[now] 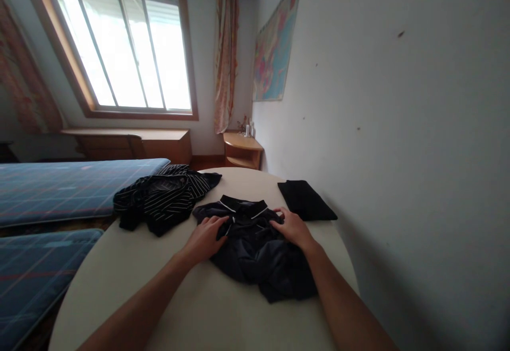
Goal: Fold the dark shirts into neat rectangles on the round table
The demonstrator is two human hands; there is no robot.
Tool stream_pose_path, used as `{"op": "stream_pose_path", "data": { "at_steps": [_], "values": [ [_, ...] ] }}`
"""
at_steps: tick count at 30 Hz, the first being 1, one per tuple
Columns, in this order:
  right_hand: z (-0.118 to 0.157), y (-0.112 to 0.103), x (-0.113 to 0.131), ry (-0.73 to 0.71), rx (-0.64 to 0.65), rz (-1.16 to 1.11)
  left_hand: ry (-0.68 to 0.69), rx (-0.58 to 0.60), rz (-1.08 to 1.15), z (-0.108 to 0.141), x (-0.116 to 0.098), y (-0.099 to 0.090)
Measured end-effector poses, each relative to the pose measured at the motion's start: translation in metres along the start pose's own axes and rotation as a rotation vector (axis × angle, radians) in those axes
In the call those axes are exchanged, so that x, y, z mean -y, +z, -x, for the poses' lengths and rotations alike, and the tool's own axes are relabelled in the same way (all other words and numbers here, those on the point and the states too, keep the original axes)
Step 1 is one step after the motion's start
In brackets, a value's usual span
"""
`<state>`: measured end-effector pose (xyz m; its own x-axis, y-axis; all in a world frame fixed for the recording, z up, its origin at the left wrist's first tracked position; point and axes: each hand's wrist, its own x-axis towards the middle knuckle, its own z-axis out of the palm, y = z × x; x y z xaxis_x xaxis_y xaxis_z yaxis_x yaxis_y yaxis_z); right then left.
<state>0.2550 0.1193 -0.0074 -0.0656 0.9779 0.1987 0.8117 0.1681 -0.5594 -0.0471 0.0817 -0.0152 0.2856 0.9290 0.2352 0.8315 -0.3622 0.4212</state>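
Observation:
A dark navy polo shirt [255, 250] lies rumpled on the round table, its black collar with white edging [244, 207] toward the far side. On the shirt's left shoulder, my left hand [209, 237] has its fingers bent over the cloth and its thumb underneath, closed on the fabric. My right hand [292, 228] grips the opposite shoulder, thumb and fingers curled at the cloth. The fingertips are partly lost in the dark fabric.
A black and white striped garment [167, 197] lies crumpled at the table's left edge. A folded black garment [306, 200] rests at the right, near the wall. The pale round table [131, 287] stands beside blue plaid mattresses [79, 191]. Behind is a small corner shelf [242, 141].

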Motion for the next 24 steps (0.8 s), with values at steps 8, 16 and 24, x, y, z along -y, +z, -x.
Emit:
{"op": "stream_pose_path", "data": {
  "at_steps": [8, 16, 24],
  "values": [
    [-0.010, -0.004, -0.007, -0.102, -0.417, -0.232, -0.147, -0.180, -0.007, -0.007, 0.002, -0.022],
    [-0.003, 0.001, 0.002, -0.354, -0.173, -0.060, -0.135, -0.417, -0.143, -0.003, 0.005, -0.029],
    [0.000, 0.007, 0.004, -0.270, 0.086, 0.140, -0.159, 0.023, -0.208, 0.003, 0.004, -0.010]
  ]
}}
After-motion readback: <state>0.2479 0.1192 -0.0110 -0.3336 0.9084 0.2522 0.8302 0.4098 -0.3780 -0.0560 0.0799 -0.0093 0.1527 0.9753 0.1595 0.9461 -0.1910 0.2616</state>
